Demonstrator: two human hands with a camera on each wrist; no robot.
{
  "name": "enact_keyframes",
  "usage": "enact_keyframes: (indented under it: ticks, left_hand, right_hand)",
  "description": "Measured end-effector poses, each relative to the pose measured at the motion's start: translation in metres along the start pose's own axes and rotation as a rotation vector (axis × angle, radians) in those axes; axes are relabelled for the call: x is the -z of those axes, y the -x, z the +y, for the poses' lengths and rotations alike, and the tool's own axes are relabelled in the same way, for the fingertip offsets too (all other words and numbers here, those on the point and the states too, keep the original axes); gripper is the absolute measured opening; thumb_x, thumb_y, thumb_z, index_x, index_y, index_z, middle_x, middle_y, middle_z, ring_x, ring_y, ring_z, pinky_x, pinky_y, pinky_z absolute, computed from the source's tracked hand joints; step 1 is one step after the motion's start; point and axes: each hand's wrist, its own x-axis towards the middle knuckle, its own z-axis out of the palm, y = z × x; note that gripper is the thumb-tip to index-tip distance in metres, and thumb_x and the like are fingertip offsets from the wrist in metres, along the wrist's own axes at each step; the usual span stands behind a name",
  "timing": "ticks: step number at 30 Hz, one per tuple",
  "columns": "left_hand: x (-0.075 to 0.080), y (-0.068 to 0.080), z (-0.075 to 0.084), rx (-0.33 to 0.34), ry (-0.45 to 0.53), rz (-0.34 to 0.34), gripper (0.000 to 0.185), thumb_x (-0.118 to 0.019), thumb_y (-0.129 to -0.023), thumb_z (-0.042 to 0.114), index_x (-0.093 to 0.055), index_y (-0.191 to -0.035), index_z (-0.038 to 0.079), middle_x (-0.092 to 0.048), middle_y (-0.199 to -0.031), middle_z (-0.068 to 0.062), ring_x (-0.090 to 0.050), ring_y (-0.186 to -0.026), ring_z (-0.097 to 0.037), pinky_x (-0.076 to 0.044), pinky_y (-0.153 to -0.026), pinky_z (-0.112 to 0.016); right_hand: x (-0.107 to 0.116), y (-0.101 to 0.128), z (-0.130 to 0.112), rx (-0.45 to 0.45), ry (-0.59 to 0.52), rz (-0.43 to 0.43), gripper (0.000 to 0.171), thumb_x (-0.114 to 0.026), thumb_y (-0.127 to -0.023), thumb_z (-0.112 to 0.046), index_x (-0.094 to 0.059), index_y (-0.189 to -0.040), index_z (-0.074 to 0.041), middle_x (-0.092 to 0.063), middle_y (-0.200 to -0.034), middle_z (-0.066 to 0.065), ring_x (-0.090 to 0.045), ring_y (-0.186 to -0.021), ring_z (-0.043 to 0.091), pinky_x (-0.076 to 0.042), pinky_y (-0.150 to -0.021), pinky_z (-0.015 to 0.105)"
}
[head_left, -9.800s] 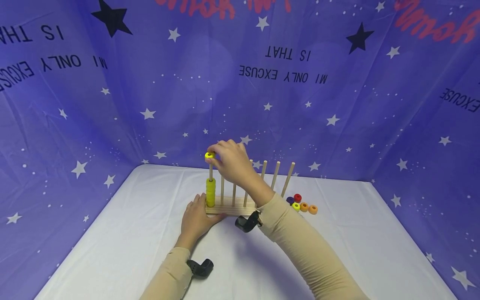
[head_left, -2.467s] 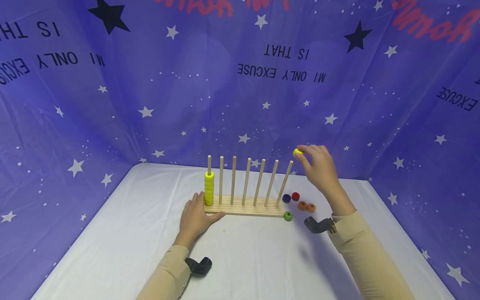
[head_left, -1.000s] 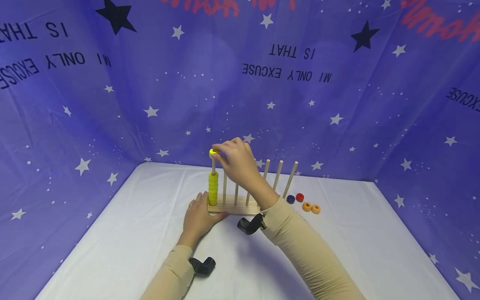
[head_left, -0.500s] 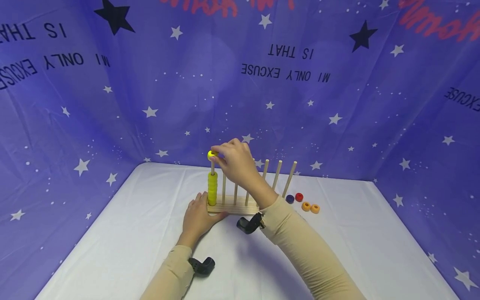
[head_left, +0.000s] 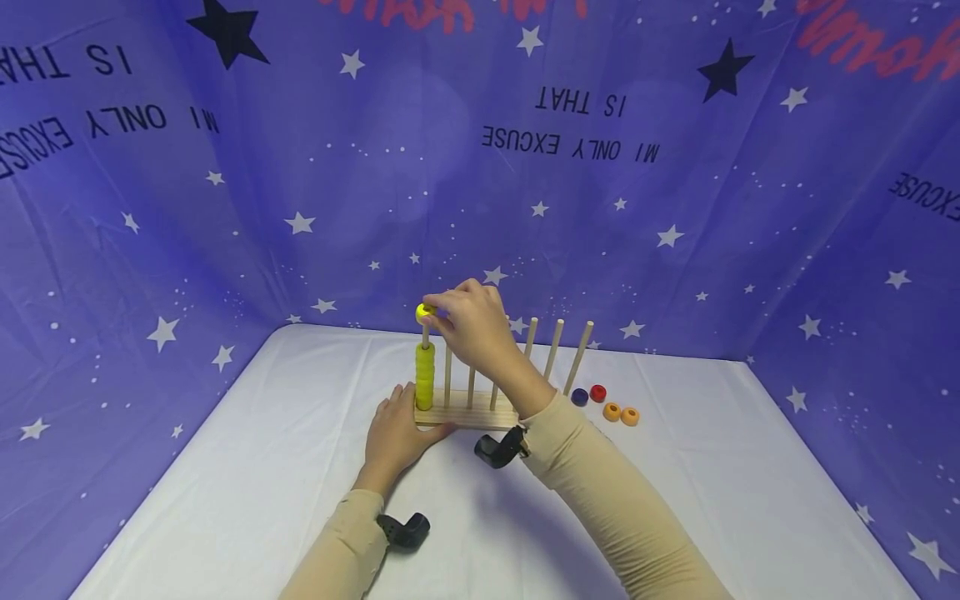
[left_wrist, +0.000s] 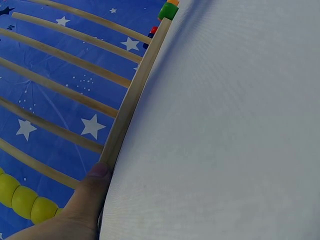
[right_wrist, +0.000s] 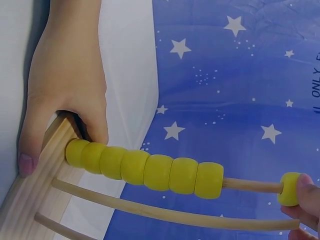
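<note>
Two sleeves in beige come in from the near edge of the desk (head_left: 247,500), which is covered in a white cloth. Left hand (head_left: 393,437) lies on the cloth at the near left end of the wooden rack (head_left: 465,414) — thumb along the front edge of the base, fingers bent round its end, so this grip is closed on the rack; the right wrist view shows the thumb tip on the wood and fingers beside the lowest bead. Right hand (head_left: 471,325) reaches across above the pegs, its fingertips (right_wrist: 307,192) pinching a yellow bead (head_left: 425,312) that sits threaded at the very tip of the leftmost peg (head_left: 425,337). Grip closed on the bead. Below it on the same peg, a bare stretch of wood, then a stack of yellow beads (head_left: 424,377) down to the base. Other pegs stand bare, leaning slightly right in the head view.

To the right of the rack, on the cloth, four loose beads close together — a dark blue bead (head_left: 580,397), a red bead (head_left: 597,392), two orange beads (head_left: 621,413). A green bead (left_wrist: 169,11) shows at the rack's far end in the left wrist view only.

Behind the desk, a purple star-printed backdrop (head_left: 480,167) with upside-down lettering.
</note>
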Motion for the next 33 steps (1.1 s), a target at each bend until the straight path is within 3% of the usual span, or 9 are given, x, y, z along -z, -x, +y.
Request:
enact_keyframes:
  ticks: [33]
  left_hand:
    - [-0.0005,-0.0011,0.0002,-0.007,0.002,0.002,0.105,-0.062,-0.066,0.077,-0.039,-0.14,0.007,-0.045,-0.144,-0.014,-0.032,-0.14,-0.033,-0.023,-0.117,-0.05]
  right_hand:
    - [-0.0048,0.0034,0.0026,0.023,0.024,-0.001,0.027,-0.07,-0.085,-0.032,-0.07,-0.111,-0.024,-0.072,-0.103,-0.012,-0.056,-0.098,0.013,-0.041,-0.088,0.035]
